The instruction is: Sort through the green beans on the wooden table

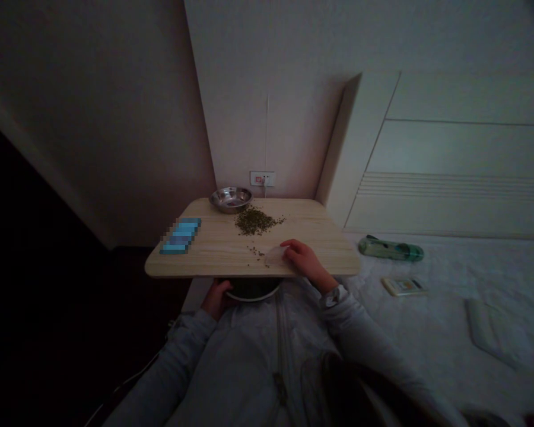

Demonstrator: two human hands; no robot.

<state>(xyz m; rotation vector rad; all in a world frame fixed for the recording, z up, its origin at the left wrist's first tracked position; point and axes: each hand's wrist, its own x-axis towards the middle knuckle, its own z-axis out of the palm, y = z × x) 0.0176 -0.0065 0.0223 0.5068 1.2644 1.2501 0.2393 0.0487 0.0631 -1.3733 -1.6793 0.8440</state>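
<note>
My right hand (305, 261) rests on the near edge of a small wooden table (324, 237), fingers closed on a small pale card (276, 255) held against the tabletop. A few green beans lie just left of the card. A larger pile of green beans (254, 221) sits mid-table. My left hand (217, 298) is below the table's front edge, gripping the rim of a bowl (253, 290) held under that edge; the bowl looks dark inside.
A steel bowl (231, 198) stands at the table's back edge near a wall socket (262, 178). A blue blurred-out object (181, 236) lies on the table's left side. On the bed to the right lie a green bottle (390, 248) and a phone (403, 286).
</note>
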